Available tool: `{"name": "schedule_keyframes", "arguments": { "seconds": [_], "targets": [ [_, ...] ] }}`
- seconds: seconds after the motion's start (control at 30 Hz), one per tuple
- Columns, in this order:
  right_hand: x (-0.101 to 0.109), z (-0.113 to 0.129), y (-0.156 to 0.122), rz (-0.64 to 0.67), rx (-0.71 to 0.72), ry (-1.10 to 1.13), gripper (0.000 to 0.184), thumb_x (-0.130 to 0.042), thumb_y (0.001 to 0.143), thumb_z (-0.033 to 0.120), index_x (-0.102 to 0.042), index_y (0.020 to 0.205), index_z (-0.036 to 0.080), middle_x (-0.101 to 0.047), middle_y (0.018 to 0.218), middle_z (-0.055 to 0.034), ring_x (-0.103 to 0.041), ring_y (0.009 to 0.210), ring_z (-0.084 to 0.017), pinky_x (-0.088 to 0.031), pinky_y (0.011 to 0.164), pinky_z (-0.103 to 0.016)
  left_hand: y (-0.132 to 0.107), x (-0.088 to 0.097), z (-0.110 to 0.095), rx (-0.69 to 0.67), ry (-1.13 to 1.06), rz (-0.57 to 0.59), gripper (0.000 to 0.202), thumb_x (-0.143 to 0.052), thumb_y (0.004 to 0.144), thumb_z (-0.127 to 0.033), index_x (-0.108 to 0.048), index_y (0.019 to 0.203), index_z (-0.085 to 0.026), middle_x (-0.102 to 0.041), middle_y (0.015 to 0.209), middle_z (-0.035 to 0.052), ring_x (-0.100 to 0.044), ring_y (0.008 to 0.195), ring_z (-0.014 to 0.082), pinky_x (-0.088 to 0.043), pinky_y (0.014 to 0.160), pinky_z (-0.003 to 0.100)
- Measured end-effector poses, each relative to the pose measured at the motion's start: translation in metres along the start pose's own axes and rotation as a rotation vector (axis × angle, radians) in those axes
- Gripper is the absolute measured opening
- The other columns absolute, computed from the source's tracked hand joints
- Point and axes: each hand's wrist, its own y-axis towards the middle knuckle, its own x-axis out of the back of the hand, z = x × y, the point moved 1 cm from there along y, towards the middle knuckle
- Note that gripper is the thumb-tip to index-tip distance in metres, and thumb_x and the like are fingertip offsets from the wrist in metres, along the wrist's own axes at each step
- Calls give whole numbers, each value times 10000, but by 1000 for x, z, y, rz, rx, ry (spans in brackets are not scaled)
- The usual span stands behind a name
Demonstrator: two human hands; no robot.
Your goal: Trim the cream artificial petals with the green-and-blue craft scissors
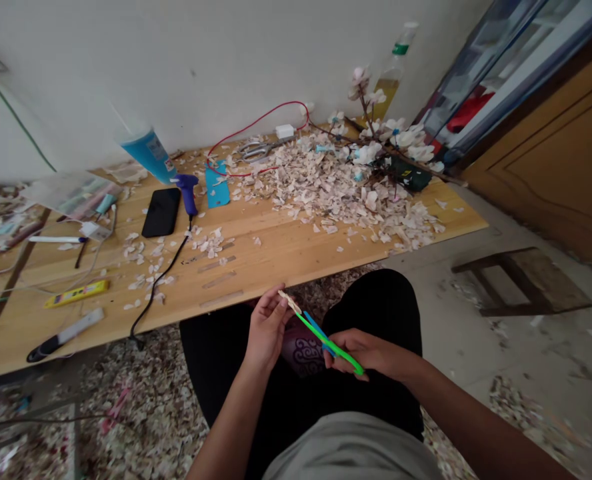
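Over my lap, just in front of the table edge, my left hand (270,323) pinches a small pale petal-like piece (290,302) between thumb and fingers. My right hand (359,350) is wrapped round a slim green and blue scissors-like tool (319,333). Its two narrow arms, one green and one blue, lie slightly apart and point toward my left hand. The green tip is at the lower end of the pale piece; whether they touch I cannot tell. My right fingers partly hide the tool's rear end.
Pale petals (321,177) heap on the wooden table (276,247), beside a blossom branch (401,140) and a bottle (389,80). Further left are a purple glue gun (188,193), a phone (161,213), a blue cup (151,157) and a yellow cutter (77,293). A stool (531,280) stands right.
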Motion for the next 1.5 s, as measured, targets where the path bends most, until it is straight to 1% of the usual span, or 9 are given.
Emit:
{"name": "schedule_keyframes", "arguments": {
  "seconds": [0.13,0.3,0.63,0.9,0.97,1.07,1.13,1.37,1.5],
  "targets": [
    [-2,4,5,-41,20,28,314,-695,748,398,-654,905,130,-465,668,43,-363,536,-55,-343,411,-136,-1,-1,-1,0,3,10,363,-824,722,-256,-717,1065,-204,-690,850,7,-659,792,101,-546,757,220],
    [-4,4,6,-8,25,99,219,-649,735,337,-635,828,139,-463,688,31,-321,532,-53,-277,381,-129,1,2,-4,-3,-22,-15,356,-821,726,-248,-721,1064,-197,-675,830,1,-646,758,92,-551,744,222],
    [-9,4,13,-10,1,154,251,-674,710,334,-658,864,137,-490,715,25,-331,525,-47,-283,362,-118,-1,3,0,-31,21,-11,364,-814,730,-261,-724,1079,-210,-661,826,0,-643,790,101,-541,772,231],
    [-8,0,10,9,-60,246,191,-684,723,307,-634,798,138,-491,704,29,-298,478,-35,-310,329,-119,-3,3,-4,-53,185,86,580,-823,714,-256,-641,1264,-229,-667,752,-22,-640,672,98,-542,707,236],
    [-7,0,8,-7,-47,233,185,-673,730,296,-643,819,138,-490,705,27,-306,487,-41,-315,329,-120,-4,3,-8,-30,186,89,494,-817,725,-284,-680,1194,-211,-679,761,-7,-650,692,110,-560,716,249],
    [-7,-1,7,-14,-29,218,184,-650,711,260,-653,844,133,-485,697,29,-299,490,-41,-304,337,-119,-6,1,-13,19,164,82,273,-768,780,-357,-745,967,-160,-713,824,44,-669,749,131,-583,721,261],
    [-6,-1,7,-5,-12,199,188,-628,697,241,-655,845,129,-484,694,26,-309,497,-41,-299,355,-116,-7,-1,-14,44,160,65,254,-757,790,-377,-751,881,-140,-716,790,51,-667,723,129,-590,695,255],
    [-6,-4,10,2,-16,198,215,-583,627,195,-649,822,131,-491,676,29,-305,485,-40,-292,355,-122,-12,-3,-10,103,204,57,283,-790,751,-379,-769,864,-120,-726,764,55,-673,683,126,-604,659,242],
    [-3,-8,9,-2,2,177,187,-578,650,211,-642,805,128,-496,671,24,-318,482,-40,-299,361,-126,-10,0,-10,123,241,56,283,-809,727,-375,-769,824,-112,-721,754,55,-668,638,121,-604,624,237]
  ]
}}
